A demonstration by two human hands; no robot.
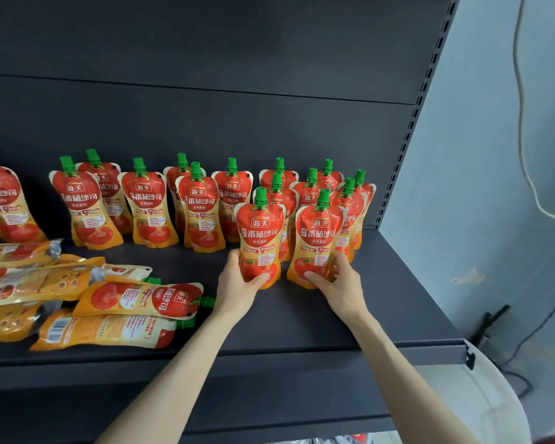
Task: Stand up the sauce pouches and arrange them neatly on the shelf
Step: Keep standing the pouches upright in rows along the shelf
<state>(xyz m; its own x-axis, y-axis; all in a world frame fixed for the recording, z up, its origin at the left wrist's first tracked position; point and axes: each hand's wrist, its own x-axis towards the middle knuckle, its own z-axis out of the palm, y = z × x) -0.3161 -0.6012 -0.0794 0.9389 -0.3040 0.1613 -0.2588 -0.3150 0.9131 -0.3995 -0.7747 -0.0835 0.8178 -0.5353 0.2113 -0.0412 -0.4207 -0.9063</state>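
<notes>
Pouches (259, 233), one per hand: left hand (237, 285) and right hand (342, 282) both curl round the bases, I guess to plant them upright before the row (231, 193) beyond.

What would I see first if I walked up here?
The left hand grips one upright red pouch and the right hand grips a second pouch, front right on the shelf. Green-capped standing pouches line up behind, and a pile of fallen pouches lies at the left.
</notes>
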